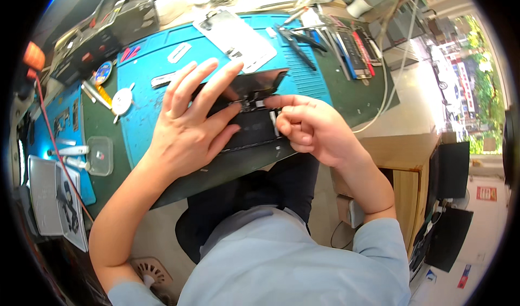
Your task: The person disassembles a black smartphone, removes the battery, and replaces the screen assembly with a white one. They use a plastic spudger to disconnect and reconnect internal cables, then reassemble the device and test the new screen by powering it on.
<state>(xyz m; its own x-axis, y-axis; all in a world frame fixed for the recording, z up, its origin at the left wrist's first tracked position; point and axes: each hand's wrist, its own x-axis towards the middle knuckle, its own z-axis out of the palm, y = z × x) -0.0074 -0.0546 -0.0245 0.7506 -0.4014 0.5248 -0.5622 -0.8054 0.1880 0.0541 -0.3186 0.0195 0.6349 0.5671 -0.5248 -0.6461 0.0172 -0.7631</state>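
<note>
An opened phone (pixel 252 128) lies at the near edge of the blue mat (pixel 143 135), its dark glossy panel (pixel 262 82) tilted up on the far side. My left hand (pixel 187 119) rests over its left part. Thumb and one finger touch the phone while the other fingers spread out beside the raised panel. From the right, my right hand (pixel 314 124) reaches the seam between panel and body with its index fingertip, close to a small white piece. Its other fingers are curled, and whatever they may hold is hidden.
Black pliers (pixel 298 46) and a white sheet (pixel 235 37) lie beyond the phone. Screwdrivers and phone parts (pixel 352 51) crowd the far right, near a pale cable (pixel 385 84). At left are a round white dish (pixel 122 101), a clear box (pixel 100 155) and a grey case (pixel 46 195).
</note>
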